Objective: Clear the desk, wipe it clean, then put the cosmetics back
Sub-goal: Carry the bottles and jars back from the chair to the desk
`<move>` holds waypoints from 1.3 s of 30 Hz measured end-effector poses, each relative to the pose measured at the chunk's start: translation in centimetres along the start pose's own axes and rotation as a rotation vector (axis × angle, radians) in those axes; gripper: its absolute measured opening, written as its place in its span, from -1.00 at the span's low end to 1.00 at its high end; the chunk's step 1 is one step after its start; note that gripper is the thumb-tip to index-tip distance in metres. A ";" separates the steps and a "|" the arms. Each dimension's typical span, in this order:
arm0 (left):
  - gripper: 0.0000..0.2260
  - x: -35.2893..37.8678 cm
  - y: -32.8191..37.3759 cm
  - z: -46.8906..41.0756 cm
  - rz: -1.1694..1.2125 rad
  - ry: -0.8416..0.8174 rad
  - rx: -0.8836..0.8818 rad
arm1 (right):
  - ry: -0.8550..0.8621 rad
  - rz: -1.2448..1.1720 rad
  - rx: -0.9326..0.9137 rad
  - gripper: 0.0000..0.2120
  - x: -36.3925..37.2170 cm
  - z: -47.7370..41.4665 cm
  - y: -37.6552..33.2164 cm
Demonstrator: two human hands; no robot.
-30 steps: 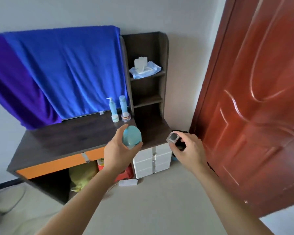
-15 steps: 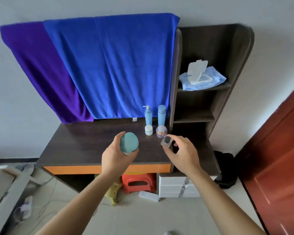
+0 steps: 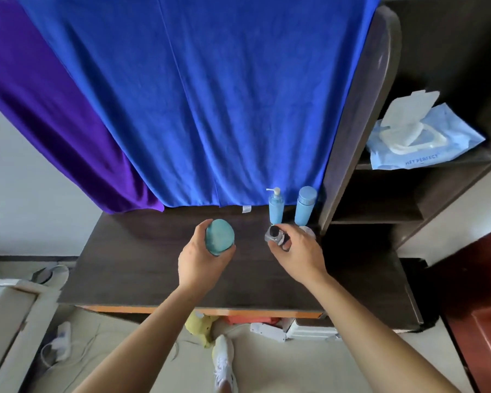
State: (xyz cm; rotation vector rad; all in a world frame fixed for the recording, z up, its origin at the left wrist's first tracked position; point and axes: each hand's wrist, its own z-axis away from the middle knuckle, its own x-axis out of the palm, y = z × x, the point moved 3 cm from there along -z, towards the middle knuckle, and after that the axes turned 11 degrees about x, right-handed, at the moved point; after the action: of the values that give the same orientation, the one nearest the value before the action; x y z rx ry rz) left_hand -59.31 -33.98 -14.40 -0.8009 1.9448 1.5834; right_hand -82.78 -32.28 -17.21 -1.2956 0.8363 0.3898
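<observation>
My left hand grips a round teal jar above the middle of the dark wooden desk. My right hand pinches a small clear jar with a dark lid just in front of the cosmetics at the back right. There a blue pump bottle and a blue capped bottle stand upright side by side. A small jar shows partly behind my right hand.
Blue and purple towels hang behind the desk. A dark shelf unit stands at the right with a wet-wipe pack on its shelf. A red door is at far right. Clutter and cables lie on the floor below.
I have come closer to the desk and the view has turned toward it. Both hands now hover over the desktop, the right one close to the bottles.
</observation>
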 end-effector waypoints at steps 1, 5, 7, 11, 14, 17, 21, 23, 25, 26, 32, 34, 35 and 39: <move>-0.38 0.5 -0.9 -0.9 0.007 -0.022 -0.008 | 0.000 0.004 0.029 -0.67 0.9 -0.5 -0.1; -0.38 3.0 -5.3 -6.1 0.013 -0.172 0.003 | 0.006 -0.017 0.161 -0.66 5.5 -3.5 -0.5; -0.39 4.4 -7.6 -8.7 0.007 -0.241 0.021 | 0.013 -0.038 0.243 -0.69 8.1 -4.9 -0.7; -0.39 7.7 -11.5 -12.8 0.006 -0.338 0.048 | 0.066 -0.073 0.384 -0.74 12.8 -7.3 -0.7; -0.39 10.2 -13.4 -14.7 0.015 -0.411 0.052 | 0.108 -0.122 0.491 -0.72 15.5 -8.8 -0.2; -0.39 12.5 -14.4 -16.0 0.034 -0.460 0.069 | 0.114 -0.135 0.528 -0.68 17.6 -10.3 0.0; -0.38 14.7 -14.9 -17.2 0.080 -0.500 0.074 | 0.125 -0.160 0.555 -0.69 19.2 -11.8 0.3; -0.37 15.3 -15.1 -17.4 0.077 -0.513 0.088 | 0.118 -0.176 0.592 -0.67 19.5 -12.1 0.6; -0.33 15.4 -15.2 -17.4 0.068 -0.535 0.098 | 0.094 -0.154 0.594 -0.60 19.5 -12.1 0.6; -0.30 15.3 -15.2 -17.3 0.061 -0.552 0.104 | 0.078 -0.132 0.584 -0.55 19.3 -11.9 0.4; -0.33 10.5 -12.4 -16.0 -0.025 -0.468 0.312 | 0.033 -0.100 0.482 -0.48 15.0 -8.6 -1.4; -0.43 8.0 -10.6 -15.3 -0.044 -0.382 0.463 | 0.091 -0.060 0.422 -0.54 12.4 -6.6 -2.0; -0.46 6.8 -9.4 -15.0 -0.049 -0.340 0.519 | 0.133 -0.040 0.386 -0.56 10.9 -5.6 -2.2; -0.52 3.3 -2.8 -13.5 -0.010 -0.191 0.655 | 0.261 -0.040 0.338 -0.58 3.4 -2.1 -1.4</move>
State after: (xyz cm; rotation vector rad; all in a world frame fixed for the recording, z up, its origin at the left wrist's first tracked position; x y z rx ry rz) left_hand -59.87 -48.09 -16.00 -0.3684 2.1125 0.8721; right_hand -80.29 -35.27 -18.86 -1.0561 1.0440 0.0412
